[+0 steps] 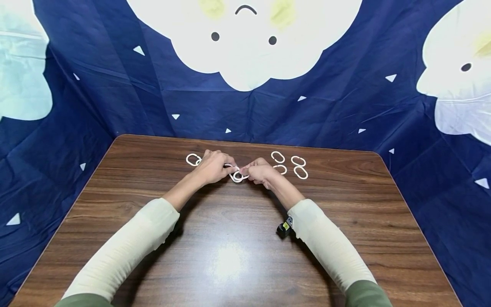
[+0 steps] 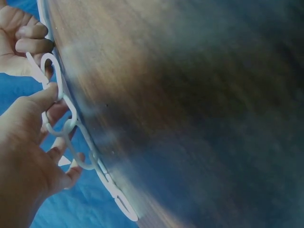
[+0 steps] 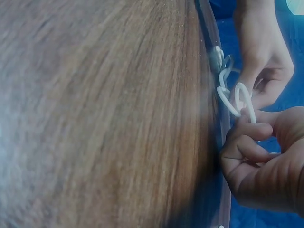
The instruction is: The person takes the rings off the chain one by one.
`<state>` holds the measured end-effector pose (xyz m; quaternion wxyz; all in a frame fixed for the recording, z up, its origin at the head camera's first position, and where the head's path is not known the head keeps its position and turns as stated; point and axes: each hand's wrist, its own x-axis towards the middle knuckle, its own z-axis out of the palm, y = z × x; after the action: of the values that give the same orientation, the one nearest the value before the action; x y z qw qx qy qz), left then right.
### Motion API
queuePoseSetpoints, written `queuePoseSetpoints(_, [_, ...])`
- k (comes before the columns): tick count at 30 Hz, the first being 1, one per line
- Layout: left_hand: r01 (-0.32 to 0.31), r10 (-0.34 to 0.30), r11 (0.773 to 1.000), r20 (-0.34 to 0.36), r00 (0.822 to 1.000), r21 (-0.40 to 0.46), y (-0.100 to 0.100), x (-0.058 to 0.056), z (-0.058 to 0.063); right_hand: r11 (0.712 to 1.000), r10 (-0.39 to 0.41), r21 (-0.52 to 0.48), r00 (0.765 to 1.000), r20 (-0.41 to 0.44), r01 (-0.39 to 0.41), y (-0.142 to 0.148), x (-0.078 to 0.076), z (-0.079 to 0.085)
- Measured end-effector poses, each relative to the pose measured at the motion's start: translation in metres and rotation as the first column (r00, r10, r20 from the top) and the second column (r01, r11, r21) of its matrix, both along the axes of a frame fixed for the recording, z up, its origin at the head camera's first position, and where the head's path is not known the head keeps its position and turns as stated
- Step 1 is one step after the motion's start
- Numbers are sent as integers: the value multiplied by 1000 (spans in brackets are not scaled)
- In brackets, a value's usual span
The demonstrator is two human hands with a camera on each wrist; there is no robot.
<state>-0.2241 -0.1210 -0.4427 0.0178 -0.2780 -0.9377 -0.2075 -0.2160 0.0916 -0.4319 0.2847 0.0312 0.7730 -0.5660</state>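
Left hand (image 1: 215, 167) pinches end of white chain (image 2: 71, 124), right hand (image 1: 262, 171) pinches another white link (image 3: 252, 111); they meet over far part of table (image 1: 192, 264). Probably best: steady chain, line up gap, ease through without prying. Links slim, oval, plain

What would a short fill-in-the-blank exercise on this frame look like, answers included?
1. The linked rings between the left hand and the right hand are ____ in colour.
2. Past the right hand, the loose rings on the table number ____.
3. The backdrop behind the table is mainly dark ____.

Missing words: white; four; blue.
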Motion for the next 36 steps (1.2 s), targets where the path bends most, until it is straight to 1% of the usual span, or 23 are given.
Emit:
queuePoseSetpoints(4, [-9,9,1000,17,1000,7,1,0,1,998,13,69,999,-51,-10,-1,2,-2])
queuePoseSetpoints(7, [-21,21,1000,35,999,12,2,0,2,993,26,117,994,-106,-13,-1,3,-3])
queuePoseSetpoints(14, [-36,35,999,70,997,4,4,0,2,981,44,193,970,-239,3,0,6,-4])
queuePoseSetpoints(20, [-27,26,1000,83,996,9,4,-1,3,975,45,222,957,-287,21,1,6,-3])
queuePoseSetpoints(21, [-23,22,1000,70,997,13,3,-4,-2,974,45,224,955,-293,23,0,7,-3])
queuePoseSetpoints(23, [-15,13,1000,70,997,23,3,-7,-6,971,51,237,951,-303,23,1,7,-2])
queuePoseSetpoints(27, [-10,6,999,75,997,45,-3,-25,-30,973,62,230,946,-318,14,3,7,-1])
queuePoseSetpoints(28, [-8,3,999,89,996,46,-3,-28,-32,976,61,219,945,-320,11,3,6,-1])
queuePoseSetpoints(30, [-7,3,999,90,996,51,-6,-36,-45,985,52,173,948,-314,4,6,6,-1])
queuePoseSetpoints(33, [-7,2,999,94,996,53,-7,-41,-51,995,31,97,956,-290,-3,10,6,-1])
queuePoseSetpoints(36, [-12,5,998,105,994,62,-7,-40,-51,999,17,52,962,-274,-3,15,7,0])
